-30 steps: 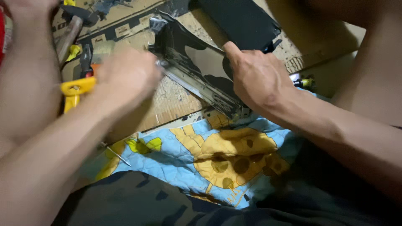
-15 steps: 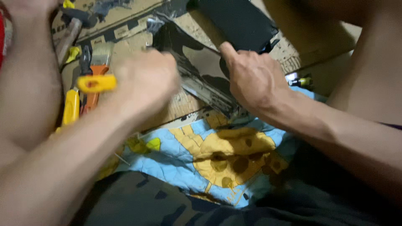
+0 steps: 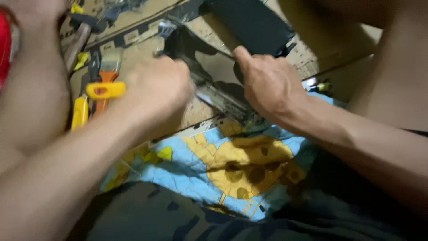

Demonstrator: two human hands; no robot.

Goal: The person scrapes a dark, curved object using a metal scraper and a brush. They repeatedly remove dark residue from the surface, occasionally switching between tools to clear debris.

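Two yellow-handled tools (image 3: 81, 111) lie at left by one brush (image 3: 108, 67). The left hand (image 3: 156, 87), blurred and clenched, grips one yellow-handled tool (image 3: 106, 90). The right hand (image 3: 267, 85) clasps one dark metal piece (image 3: 200, 62) lying on cardboard (image 3: 133, 49).

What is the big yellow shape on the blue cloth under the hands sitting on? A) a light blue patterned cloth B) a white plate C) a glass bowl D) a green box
A: the yellow spotted shape is printed on a light blue patterned cloth that lies below the left hand and the right hand, which both grip a dark metal part.
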